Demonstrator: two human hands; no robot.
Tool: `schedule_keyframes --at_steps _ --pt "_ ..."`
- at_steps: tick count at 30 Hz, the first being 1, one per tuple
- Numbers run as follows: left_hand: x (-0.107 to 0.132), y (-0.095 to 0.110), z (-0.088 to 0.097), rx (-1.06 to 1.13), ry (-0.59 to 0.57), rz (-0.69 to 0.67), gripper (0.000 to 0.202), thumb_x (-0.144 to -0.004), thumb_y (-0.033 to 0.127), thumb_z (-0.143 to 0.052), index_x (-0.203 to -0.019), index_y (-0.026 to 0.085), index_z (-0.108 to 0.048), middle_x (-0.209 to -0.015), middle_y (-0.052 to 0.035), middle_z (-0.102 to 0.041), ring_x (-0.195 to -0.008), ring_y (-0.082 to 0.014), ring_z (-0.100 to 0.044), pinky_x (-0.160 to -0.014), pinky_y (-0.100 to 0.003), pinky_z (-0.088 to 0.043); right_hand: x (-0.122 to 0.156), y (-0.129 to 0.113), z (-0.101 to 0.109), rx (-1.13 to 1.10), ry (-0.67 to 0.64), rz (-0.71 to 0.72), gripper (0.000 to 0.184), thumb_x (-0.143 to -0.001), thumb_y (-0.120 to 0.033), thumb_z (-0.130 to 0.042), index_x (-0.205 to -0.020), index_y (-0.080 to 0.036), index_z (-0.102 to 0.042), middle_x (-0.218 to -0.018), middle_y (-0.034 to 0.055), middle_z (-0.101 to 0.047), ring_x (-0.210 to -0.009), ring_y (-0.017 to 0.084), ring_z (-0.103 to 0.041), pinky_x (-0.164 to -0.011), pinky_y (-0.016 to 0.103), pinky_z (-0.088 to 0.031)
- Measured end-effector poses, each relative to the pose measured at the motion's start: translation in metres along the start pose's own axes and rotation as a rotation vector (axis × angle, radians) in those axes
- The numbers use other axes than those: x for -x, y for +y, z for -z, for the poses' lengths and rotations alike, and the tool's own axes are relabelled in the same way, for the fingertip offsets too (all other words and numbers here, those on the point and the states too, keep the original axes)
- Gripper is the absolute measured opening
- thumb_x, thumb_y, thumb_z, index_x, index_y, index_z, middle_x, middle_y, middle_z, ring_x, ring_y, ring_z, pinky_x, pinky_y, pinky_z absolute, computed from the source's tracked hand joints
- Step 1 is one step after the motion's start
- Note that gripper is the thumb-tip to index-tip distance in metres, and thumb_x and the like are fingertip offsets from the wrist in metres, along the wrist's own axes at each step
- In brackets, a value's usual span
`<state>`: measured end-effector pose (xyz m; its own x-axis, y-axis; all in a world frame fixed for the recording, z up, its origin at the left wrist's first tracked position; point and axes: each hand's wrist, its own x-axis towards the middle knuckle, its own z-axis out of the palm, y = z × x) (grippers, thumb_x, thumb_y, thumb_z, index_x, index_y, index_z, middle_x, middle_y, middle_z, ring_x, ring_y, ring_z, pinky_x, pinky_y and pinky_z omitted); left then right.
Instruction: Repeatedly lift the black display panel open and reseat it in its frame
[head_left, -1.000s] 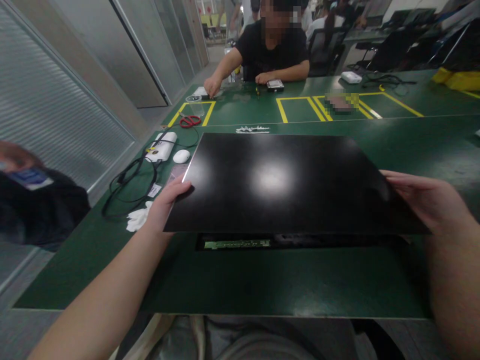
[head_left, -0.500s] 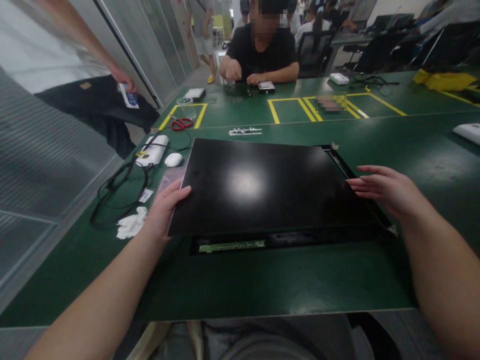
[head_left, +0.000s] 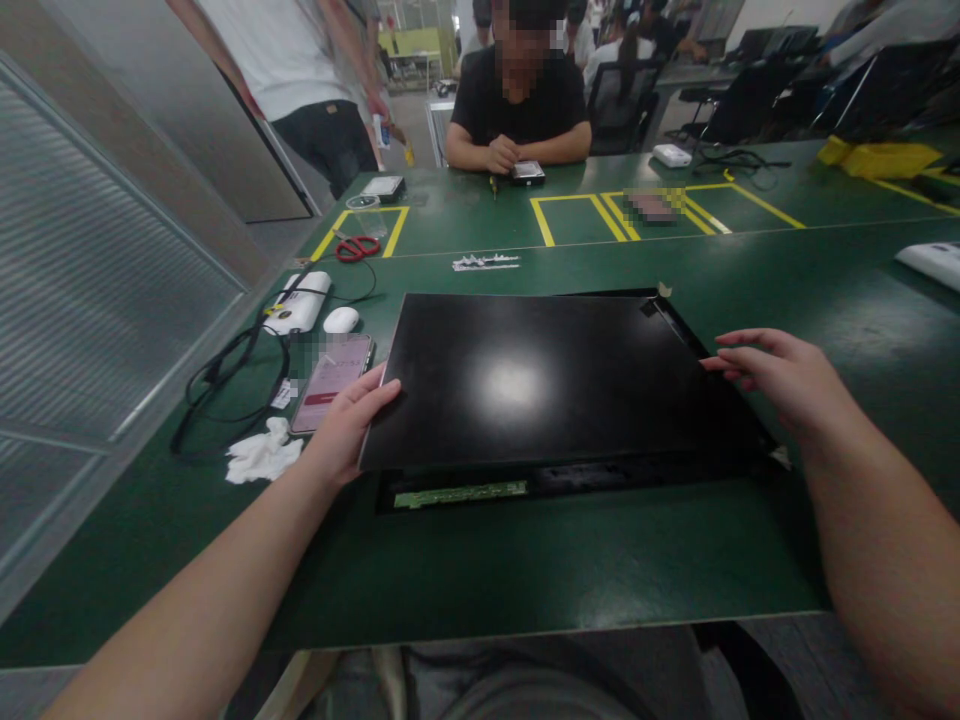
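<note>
A glossy black display panel (head_left: 555, 385) lies tilted over a black frame (head_left: 600, 478), its left side raised. Gripping the panel's left edge is my left hand (head_left: 352, 415), thumb on top and the other fingers under it. My right hand (head_left: 772, 370) hovers by the right edge of panel and frame, fingers apart and slightly bent, holding nothing; whether its fingertips touch the edge I cannot tell. A narrow green circuit board (head_left: 461, 494) shows along the frame's front side. The panel hides most of the frame's inside.
To the left lie a phone (head_left: 335, 378), a crumpled tissue (head_left: 264, 452), a white mouse-like object (head_left: 341, 320), a white box (head_left: 298, 303) with black cable, and red scissors (head_left: 357, 249). Across the green table (head_left: 540, 560) sits a person in black (head_left: 517, 110); another person stands at the left.
The panel has shifted right and its left side sits lower, with my left hand following. My right fingers have bent more. The standing person has moved away.
</note>
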<state>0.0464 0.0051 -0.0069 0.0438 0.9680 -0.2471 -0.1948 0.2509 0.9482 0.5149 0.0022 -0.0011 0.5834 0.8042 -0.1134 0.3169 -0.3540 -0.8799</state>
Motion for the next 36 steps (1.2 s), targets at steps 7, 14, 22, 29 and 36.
schedule_keyframes --at_steps 7,14,22,29,36 --pt "0.001 -0.001 -0.001 0.068 -0.061 0.022 0.039 -0.069 0.023 -0.098 -0.106 0.020 -0.084 -0.079 -0.0015 -0.084 -0.066 -0.0201 -0.078 -0.059 -0.023 -0.060 0.003 -0.002 0.000 0.019 0.006 0.007 0.024 -0.069 -0.026 -0.070 -0.093 -0.022 -0.073 -0.081 0.0054 -0.076 -0.077 0.017 -0.064 -0.065 0.028 -0.041" --pt "0.002 -0.001 -0.003 0.040 -0.087 0.051 0.040 -0.073 0.021 -0.095 -0.111 0.018 -0.083 -0.096 -0.0058 -0.088 -0.068 -0.0199 -0.080 -0.057 -0.023 -0.062 -0.001 0.001 0.002 0.109 0.002 0.048 0.026 -0.067 -0.033 -0.069 -0.091 -0.024 -0.073 -0.082 0.0038 -0.076 -0.081 0.020 -0.065 -0.072 0.033 -0.042" --pt "0.001 -0.002 0.000 -0.021 -0.105 0.091 0.043 -0.080 0.023 -0.089 -0.122 0.018 -0.079 -0.106 -0.0111 -0.087 -0.102 -0.0329 -0.083 -0.077 -0.037 -0.071 -0.004 0.002 0.003 0.498 0.028 0.135 0.021 -0.074 -0.039 -0.071 -0.090 -0.027 -0.077 -0.071 0.0016 -0.069 -0.076 0.025 -0.065 -0.076 0.039 -0.045" --pt "-0.002 -0.003 -0.001 0.008 0.006 0.064 0.062 -0.079 0.022 -0.090 -0.137 0.020 -0.069 -0.109 -0.0091 -0.086 -0.100 -0.0296 -0.082 -0.083 -0.036 -0.069 -0.008 0.006 0.006 0.591 0.037 0.162 0.023 -0.074 -0.045 -0.067 -0.086 -0.029 -0.079 -0.075 0.0037 -0.071 -0.079 0.026 -0.065 -0.076 0.040 -0.045" --pt "-0.001 -0.004 0.000 0.006 0.006 0.046 0.055 -0.079 0.025 -0.083 -0.132 0.019 -0.070 -0.114 -0.0096 -0.084 -0.106 -0.0330 -0.080 -0.082 -0.040 -0.069 -0.016 0.014 0.008 0.595 0.030 0.162 0.027 -0.075 -0.047 -0.067 -0.089 -0.029 -0.080 -0.074 0.0037 -0.073 -0.080 0.027 -0.067 -0.074 0.039 -0.046"
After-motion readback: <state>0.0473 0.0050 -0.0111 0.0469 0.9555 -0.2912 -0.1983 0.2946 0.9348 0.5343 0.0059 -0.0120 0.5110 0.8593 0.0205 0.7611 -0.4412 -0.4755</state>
